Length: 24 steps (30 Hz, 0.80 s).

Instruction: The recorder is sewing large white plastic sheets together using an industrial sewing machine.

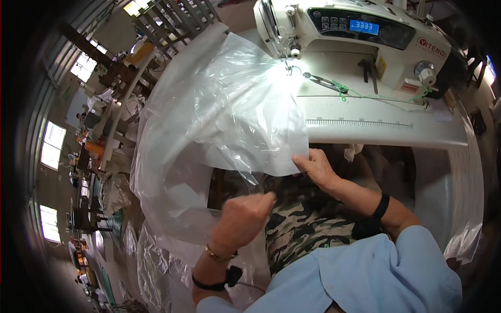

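Note:
A white sheet with clear plastic film [229, 99] runs from the needle area of a sewing machine [297, 34] toward me, spreading over the left of the table. My right hand [315, 168] pinches the near right corner of the white sheet [290, 151] between thumb and fingers, just off the table's front edge. Lower and to the left, my left hand [244, 215] is closed like a fist and slightly smeared by motion. A loose tip of film hangs just above it. Whatever its fingers may hold is hidden.
Thread snips [326, 82] tied to a green cord [373, 96] lie right of the needle. A ruler strip [360, 123] runs along the table [386, 136]. More clear film [156, 261] hangs at the left, near slatted racks [175, 21]. My lap, in camouflage cloth [308, 219], is below.

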### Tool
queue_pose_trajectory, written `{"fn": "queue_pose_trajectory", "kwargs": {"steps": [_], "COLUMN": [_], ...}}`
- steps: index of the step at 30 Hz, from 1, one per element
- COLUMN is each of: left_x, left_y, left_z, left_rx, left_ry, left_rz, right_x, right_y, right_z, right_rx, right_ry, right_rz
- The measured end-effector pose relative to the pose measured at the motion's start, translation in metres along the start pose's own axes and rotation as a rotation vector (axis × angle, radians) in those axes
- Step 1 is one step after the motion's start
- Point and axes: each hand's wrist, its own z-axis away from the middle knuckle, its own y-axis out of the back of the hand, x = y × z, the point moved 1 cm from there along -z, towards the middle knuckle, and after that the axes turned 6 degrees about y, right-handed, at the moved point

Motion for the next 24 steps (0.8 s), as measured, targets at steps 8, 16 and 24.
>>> {"fn": "queue_pose_trajectory", "kwargs": {"steps": [8, 16, 24], "left_x": [-0.056, -0.036, -0.005], "left_y": [-0.012, 0.006, 0.026], "left_z": [-0.072, -0.069, -0.078], "left_rx": [0.27, 0.444, 0.435], "left_ry": [0.114, -0.116, -0.194], "left_rz": [-0.356, 0.071, -0.057], "right_x": [-0.026, -0.101, -0.085], "right_y": [0.012, 0.013, -0.034], "right_z": [0.019, 0.034, 0.021], "right_rx": [0.027, 0.233, -0.19], "right_ry": [-0.092, 0.495, 0.095], "right_rz": [0.074, 0.581, -0.101]}}
